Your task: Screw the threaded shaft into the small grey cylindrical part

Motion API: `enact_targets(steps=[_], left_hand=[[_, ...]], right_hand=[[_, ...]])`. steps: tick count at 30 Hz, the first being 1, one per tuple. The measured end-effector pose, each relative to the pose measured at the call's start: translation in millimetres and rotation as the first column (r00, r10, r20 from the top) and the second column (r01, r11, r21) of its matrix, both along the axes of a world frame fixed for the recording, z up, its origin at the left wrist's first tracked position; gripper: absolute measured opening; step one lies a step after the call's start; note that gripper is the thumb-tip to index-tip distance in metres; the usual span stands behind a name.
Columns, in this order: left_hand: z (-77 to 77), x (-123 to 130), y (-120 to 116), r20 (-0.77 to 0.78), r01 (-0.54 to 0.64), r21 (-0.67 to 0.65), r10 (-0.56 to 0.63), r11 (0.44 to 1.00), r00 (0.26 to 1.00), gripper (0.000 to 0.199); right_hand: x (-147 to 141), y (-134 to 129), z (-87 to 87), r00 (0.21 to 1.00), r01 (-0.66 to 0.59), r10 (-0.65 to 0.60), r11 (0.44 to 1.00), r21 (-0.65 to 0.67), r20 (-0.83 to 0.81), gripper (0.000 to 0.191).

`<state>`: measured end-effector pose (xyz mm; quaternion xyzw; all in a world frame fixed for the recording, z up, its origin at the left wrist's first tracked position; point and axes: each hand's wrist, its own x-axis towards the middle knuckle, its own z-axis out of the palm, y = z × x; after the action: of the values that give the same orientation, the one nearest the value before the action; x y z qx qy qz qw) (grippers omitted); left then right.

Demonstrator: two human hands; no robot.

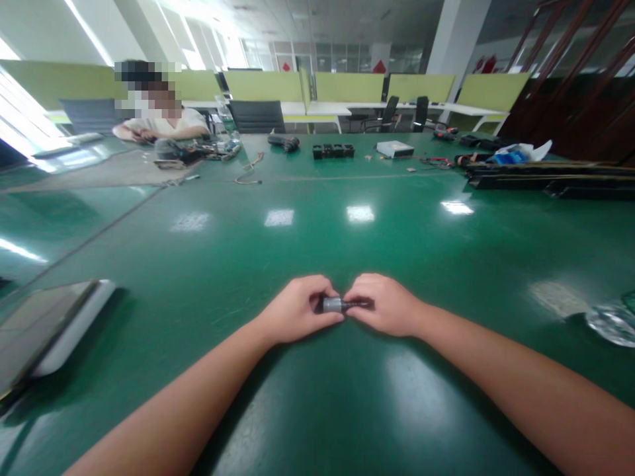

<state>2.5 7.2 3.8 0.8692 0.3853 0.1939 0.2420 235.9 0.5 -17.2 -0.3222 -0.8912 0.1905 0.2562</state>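
Note:
A small grey-and-black cylinder (333, 304) with a thin, dark, ridged end lies sideways between my two hands, low over the green tabletop (317, 251). My left hand (302, 309) is closed around the thick grey part, thumb on the near side and fingers on the far side. The thin end is pinched by my right hand (380, 304), thumb and fingertips pressed together. Its exact kind is too small to make out, and parts of both ends are hidden by my fingers.
At the left edge lies a flat tablet-like device (44, 337). A clear, shiny object (612, 324) sits far right. Along the back are black blocks (333, 151), a white box (395, 149), a cable (248, 177) and dark bars (546, 177). Another person (163, 122) sits back left.

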Motion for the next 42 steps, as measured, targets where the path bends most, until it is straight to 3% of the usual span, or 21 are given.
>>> enact_targets(steps=[42], left_hand=[[-0.2, -1.5, 0.5, 0.014, -0.001, -0.034, 0.001, 0.999, 1.0, 0.022]], right_hand=[[12.8, 3.3, 3.0, 0.998, 0.06, -0.06, 0.998, 0.006, 0.029, 0.008]])
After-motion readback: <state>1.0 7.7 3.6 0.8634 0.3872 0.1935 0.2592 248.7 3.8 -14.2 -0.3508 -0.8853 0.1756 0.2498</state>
